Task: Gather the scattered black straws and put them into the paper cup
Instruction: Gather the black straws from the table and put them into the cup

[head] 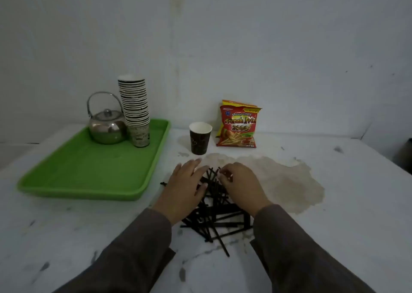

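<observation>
A white marbled table [334, 237] fills the frame, stained tan toward its right half, with a green tray [89, 174] along its left edge. On the tray's far end stand a steel kettle [107, 125] and, touching it, a tall stack of paper cups [134, 112]. A red snack bag [238, 125] leans against the wall at the table's far edge, and the dark paper cup [200, 141] stands upright just beside it, open mouth up and, as far as its white inside shows, with no straws in it.

A person in grey-brown sleeves reaches both hands over the black straws [220, 216], which lie in a crisscross heap near the middle of the table, closer to the near edge than the cup is. The left hand [185, 185] lies flat with fingers straight and spread, resting on the heap's left side. The right hand [240, 185] arches over the heap's far end, its fingertips [224, 176] curled down among the straws; whether they have pinched any cannot be told.

The job appears barely begun: the straws are roughly bunched but not aligned, a few poke out toward the near edge, and every one remains to be lifted into the cup, which stands just beyond the fingers.
</observation>
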